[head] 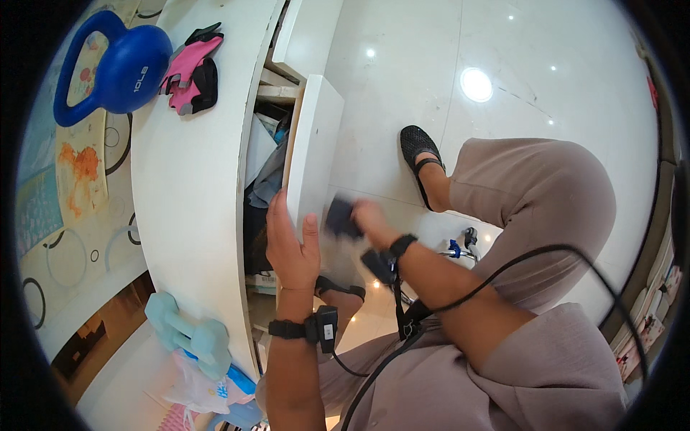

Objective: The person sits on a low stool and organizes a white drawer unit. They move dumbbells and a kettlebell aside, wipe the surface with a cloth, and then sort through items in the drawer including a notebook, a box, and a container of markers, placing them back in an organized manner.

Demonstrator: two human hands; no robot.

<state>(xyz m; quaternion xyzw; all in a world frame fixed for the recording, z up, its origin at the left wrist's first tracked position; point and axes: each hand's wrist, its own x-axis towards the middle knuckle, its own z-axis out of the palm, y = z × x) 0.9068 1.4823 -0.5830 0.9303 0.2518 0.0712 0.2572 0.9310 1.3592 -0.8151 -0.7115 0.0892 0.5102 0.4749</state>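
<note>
My left hand (295, 250) grips the white drawer front (318, 145) at its near end. Its fingers reach over the top edge and the thumb lies on the outer face. This drawer is pulled out of the white cabinet (199, 215). Grey cloth (269, 175) and papers show in it; part of the contents is hidden. My right hand (371, 215) holds a dark pad or folded cloth (343, 217) close to the drawer's outer face. Both are blurred, so the exact kind of item cannot be told.
On the cabinet top are a blue kettlebell (143, 62), pink and black gloves (194, 75), pale dumbbells (188, 334) and a plastic bag (197, 385). Another drawer (307, 32) stands partly out. A black cable (539, 250) crosses my lap. Below lies a glossy tiled floor (388, 81).
</note>
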